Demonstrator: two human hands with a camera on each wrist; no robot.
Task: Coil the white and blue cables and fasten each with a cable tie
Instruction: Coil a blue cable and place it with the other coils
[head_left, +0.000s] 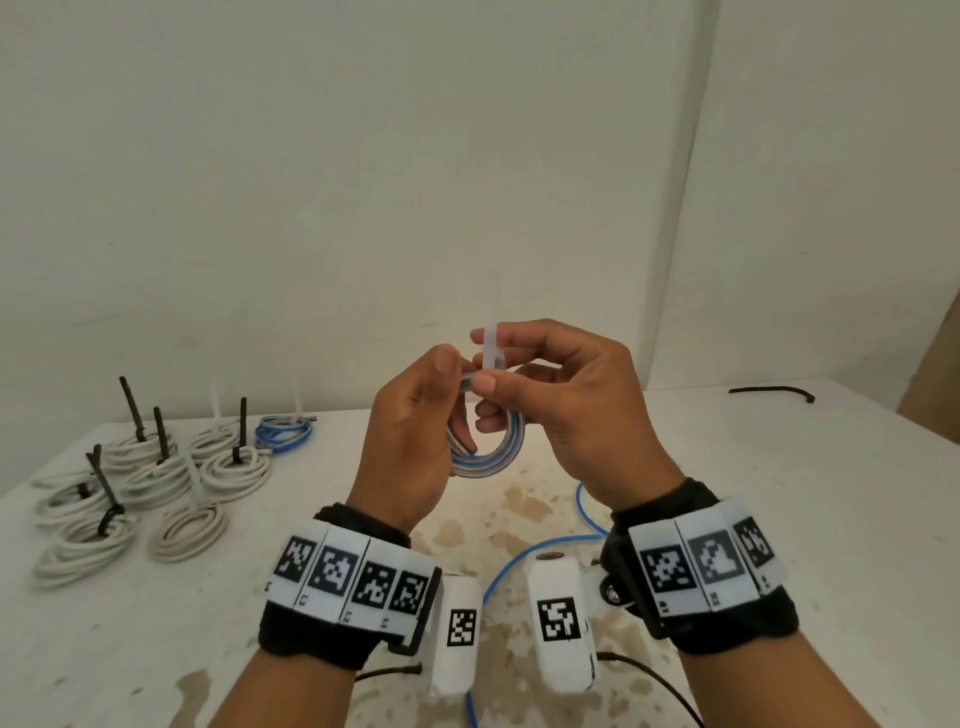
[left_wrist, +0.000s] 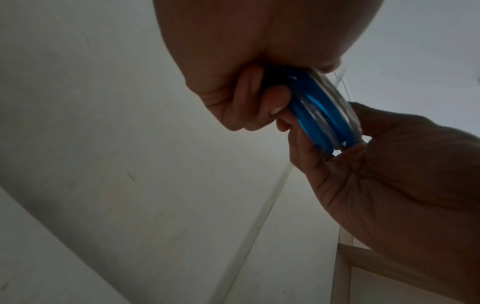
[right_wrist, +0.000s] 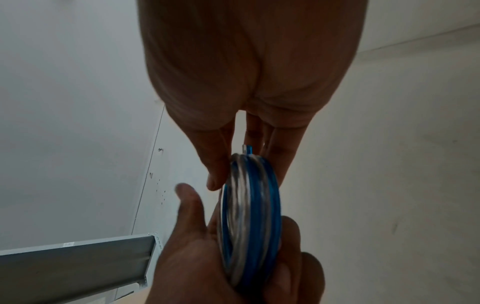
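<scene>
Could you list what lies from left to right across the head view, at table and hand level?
White cable coils → tied blue and white coil → left hand → coil being tied → right hand → loose black tie at the table's far right.

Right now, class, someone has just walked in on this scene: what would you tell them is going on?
A person is bundling cables at a white table. The left hand holds a blue and white coil in the air, while the right hand pinches a pale cable tie at the coil's top. Finished coils, already tied, lie on the table's left. A loose blue cable trails across the table below the hands.
</scene>
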